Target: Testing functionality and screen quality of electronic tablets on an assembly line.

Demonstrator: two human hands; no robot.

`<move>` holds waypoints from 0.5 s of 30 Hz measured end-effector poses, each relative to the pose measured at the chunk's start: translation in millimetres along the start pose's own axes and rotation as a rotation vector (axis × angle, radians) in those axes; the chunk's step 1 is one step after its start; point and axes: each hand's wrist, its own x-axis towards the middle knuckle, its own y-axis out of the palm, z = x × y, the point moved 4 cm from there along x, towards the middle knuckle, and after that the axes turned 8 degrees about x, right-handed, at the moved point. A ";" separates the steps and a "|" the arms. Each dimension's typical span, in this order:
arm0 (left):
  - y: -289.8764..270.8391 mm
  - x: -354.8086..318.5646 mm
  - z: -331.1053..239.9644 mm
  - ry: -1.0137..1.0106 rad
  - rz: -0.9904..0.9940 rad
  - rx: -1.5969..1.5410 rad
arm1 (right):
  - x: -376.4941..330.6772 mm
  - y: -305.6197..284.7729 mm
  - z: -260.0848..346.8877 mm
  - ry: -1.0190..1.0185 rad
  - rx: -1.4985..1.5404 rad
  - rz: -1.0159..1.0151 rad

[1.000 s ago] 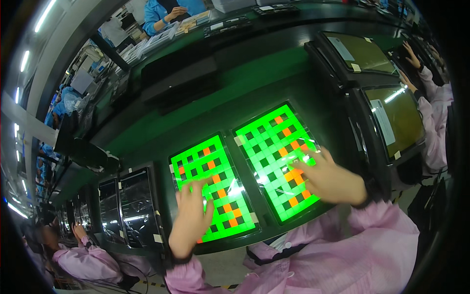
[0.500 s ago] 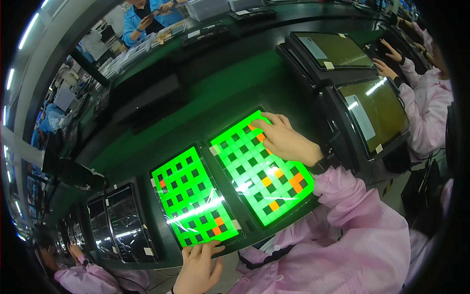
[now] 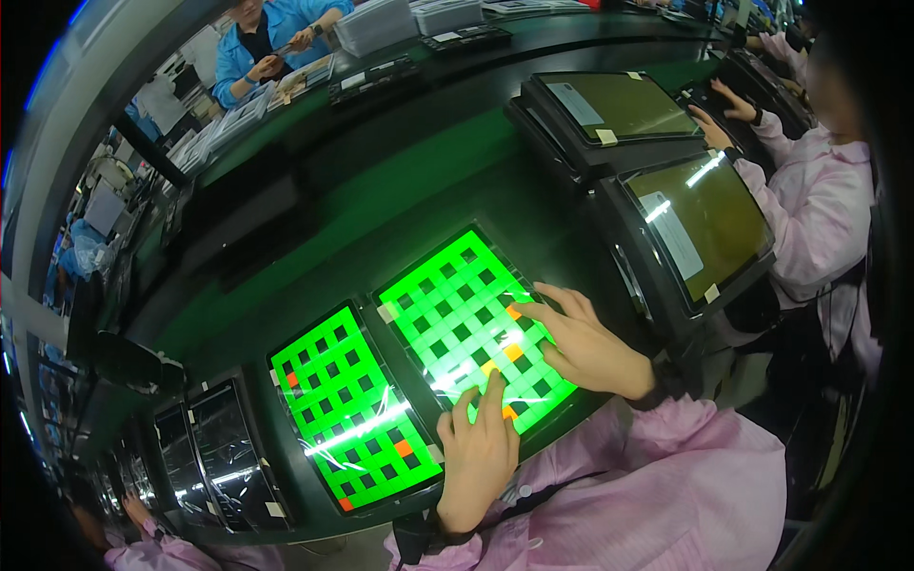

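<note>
Two tablets lie side by side on the bench, their screens lit bright green with a grid of dark and orange squares. My left hand (image 3: 479,457) rests over the near edge of the right tablet (image 3: 447,303), its fingers apart and its index fingertip at the glass by an orange square. Stretched fingers of my right hand (image 3: 600,350) lie over that tablet's right side, a fingertip by another orange square. Neither hand holds anything. The left tablet (image 3: 335,362), also green with a few orange squares, is untouched. My right hand hides part of the right screen.
Dark-screened tablets (image 3: 233,447) lie at the left. On the right, stacked black trays (image 3: 624,257) carry tablets with labelled film (image 3: 709,228). A co-worker in pink (image 3: 819,209) handles things there. Across the bench, a person in blue (image 3: 257,52) sits behind papers.
My left hand has moved from the left tablet's near edge onto the right tablet. My right hand has slid nearer along the right tablet. Several orange squares have changed on both screens.
</note>
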 end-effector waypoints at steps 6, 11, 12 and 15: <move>-5.8 -28.2 -3.7 -0.015 0.058 -0.059 | -26.0 11.2 7.9 -0.124 -0.150 0.240; -2.6 -36.7 -5.3 0.014 0.001 0.004 | -49.3 -10.1 -1.1 0.088 -0.142 0.062; -0.9 -35.7 -6.7 0.014 0.000 0.005 | -54.2 -9.0 -0.9 0.093 -0.167 0.072; 0.8 -31.1 -9.5 0.035 -0.021 -0.004 | -53.5 -2.0 3.4 0.082 -0.188 0.106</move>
